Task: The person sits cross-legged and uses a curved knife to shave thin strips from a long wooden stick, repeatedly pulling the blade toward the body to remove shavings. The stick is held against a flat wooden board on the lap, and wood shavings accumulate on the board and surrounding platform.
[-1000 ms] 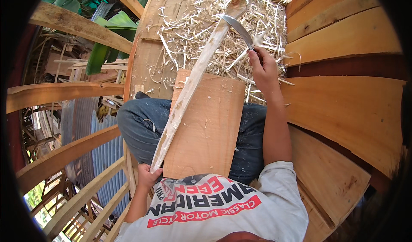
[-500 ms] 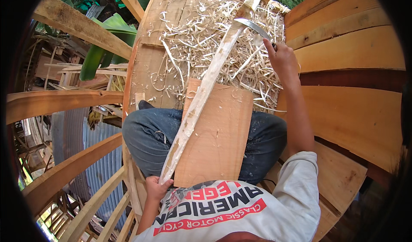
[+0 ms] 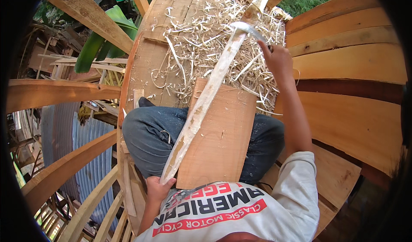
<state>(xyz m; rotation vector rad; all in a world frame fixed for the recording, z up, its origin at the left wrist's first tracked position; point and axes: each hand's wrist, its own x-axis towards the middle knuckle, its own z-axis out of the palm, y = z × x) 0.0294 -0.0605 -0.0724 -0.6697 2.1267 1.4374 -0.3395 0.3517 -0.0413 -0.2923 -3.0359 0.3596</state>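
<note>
A long, pale, peeled wooden pole (image 3: 201,107) slants from my waist up to the far edge of the deck. My left hand (image 3: 158,188) is closed round its near end, beside my shirt. At the far right, my right hand (image 3: 278,58) grips the dark handle of a curved knife (image 3: 249,28). The blade lies across the pole near its far end, touching it just short of a brown, unpeeled patch (image 3: 251,13). Under the pole, a flat wooden board (image 3: 225,139) rests over my crossed legs (image 3: 152,132).
Curly wood shavings (image 3: 206,40) cover the plank floor (image 3: 148,66) ahead. A plank wall (image 3: 343,66) rises close on my right. Wooden rails (image 3: 64,95) line the left side, with corrugated metal sheets (image 3: 92,149) and scrap wood beyond. A large green leaf (image 3: 92,51) hangs at the far left.
The knife has slid a little nearer to me along the pole, with my right hand moving slightly down and left. My left hand keeps its hold on the near end.
</note>
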